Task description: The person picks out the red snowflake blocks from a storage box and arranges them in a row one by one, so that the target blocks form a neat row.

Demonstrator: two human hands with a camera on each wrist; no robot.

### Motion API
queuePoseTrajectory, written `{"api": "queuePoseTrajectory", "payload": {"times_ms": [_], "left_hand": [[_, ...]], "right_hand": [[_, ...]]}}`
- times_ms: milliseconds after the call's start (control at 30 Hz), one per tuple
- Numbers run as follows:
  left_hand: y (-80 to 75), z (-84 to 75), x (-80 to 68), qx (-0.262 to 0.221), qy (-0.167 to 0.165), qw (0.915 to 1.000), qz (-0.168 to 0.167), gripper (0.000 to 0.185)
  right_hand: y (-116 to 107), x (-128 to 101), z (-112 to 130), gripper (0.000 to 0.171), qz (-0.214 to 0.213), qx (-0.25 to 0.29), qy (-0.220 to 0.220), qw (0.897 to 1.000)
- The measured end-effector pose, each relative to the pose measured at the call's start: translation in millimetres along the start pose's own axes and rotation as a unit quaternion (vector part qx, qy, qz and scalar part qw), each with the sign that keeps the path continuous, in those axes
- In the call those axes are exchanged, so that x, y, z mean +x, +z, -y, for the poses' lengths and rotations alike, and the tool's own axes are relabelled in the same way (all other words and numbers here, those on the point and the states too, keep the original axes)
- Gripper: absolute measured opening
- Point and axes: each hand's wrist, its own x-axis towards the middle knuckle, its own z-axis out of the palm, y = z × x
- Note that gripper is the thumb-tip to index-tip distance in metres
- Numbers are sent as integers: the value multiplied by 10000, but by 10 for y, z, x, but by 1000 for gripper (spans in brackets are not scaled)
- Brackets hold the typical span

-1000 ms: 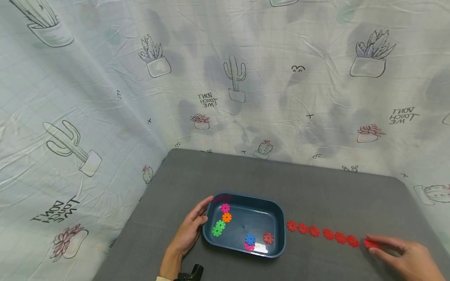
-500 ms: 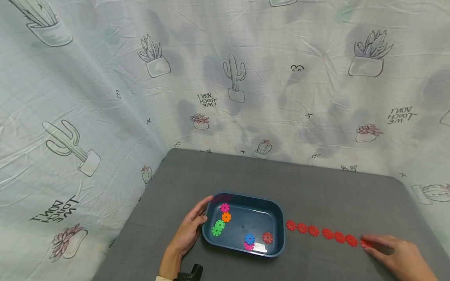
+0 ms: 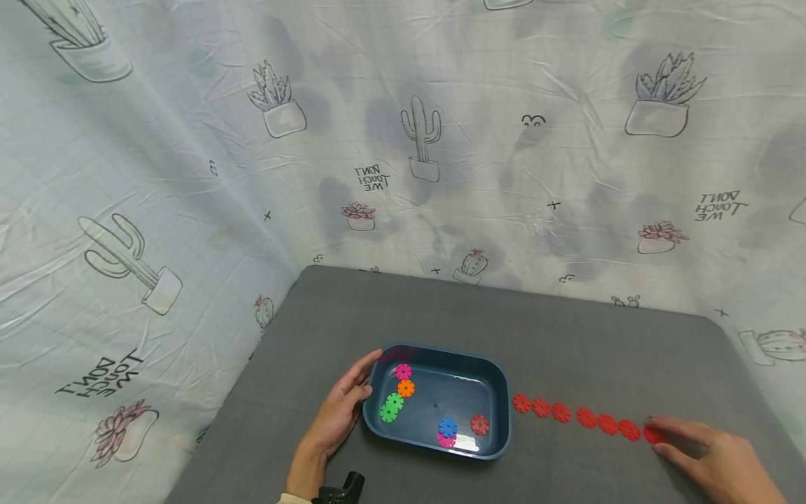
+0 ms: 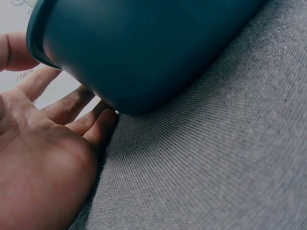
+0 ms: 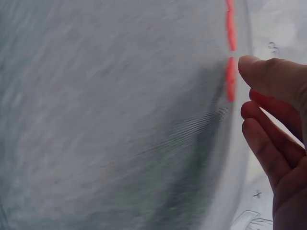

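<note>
Head view: left hand (image 3: 336, 420) rests with relaxed fingers against the blue tray (image 3: 497, 392) near the desk's (image 3: 441, 315) front edge; right hand (image 3: 718, 462), fingers extended, touches the last red gear (image 3: 652, 435) toward the right edge.
Left wrist view: straight fingers (image 4: 72, 103) against the tray wall (image 4: 144, 48).
Right wrist view: fingers (image 5: 268, 76) loosely extended, holding nothing, beside the red gear (image 5: 230, 79).

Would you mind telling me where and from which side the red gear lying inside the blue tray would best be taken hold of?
Probably by its toothed rim, pinched across from above. The red gear lies flat on the floor of the blue tray, near the right wall, so a sideways approach looks blocked. It lies apart from the blue gear, leaving room for fingertips. The left hand touches the tray's left side.
</note>
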Motion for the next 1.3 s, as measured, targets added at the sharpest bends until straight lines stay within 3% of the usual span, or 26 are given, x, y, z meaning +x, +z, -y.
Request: {"api": "queuePoseTrajectory", "payload": {"times_ms": [200,400,567,733,933,1300], "left_hand": [[6,2,3,2,36,10000,33,59],[-4,13,7,-13,161,9998,123,60],[-10,25,7,-32,201,9997,143,59],[-15,26,3,-28,222,9996,151,59],[-8,19,-2,-57,222,9997,102,60],[-4,17,8,6,201,9997,99,60]], "right_hand": [[-194,-29,157,55,-108,438,349,9984],[-369,-44,496,50,-73,1100,360,9932],[-416,-59,827,43,-226,1889,-9,9817],[-367,-29,1101,42,-78,2369,-350,9709],[-272,65,1413,42,92,3024,-739,9503],[-97,273,1937,44,624,3280,-1281,9339]]}}
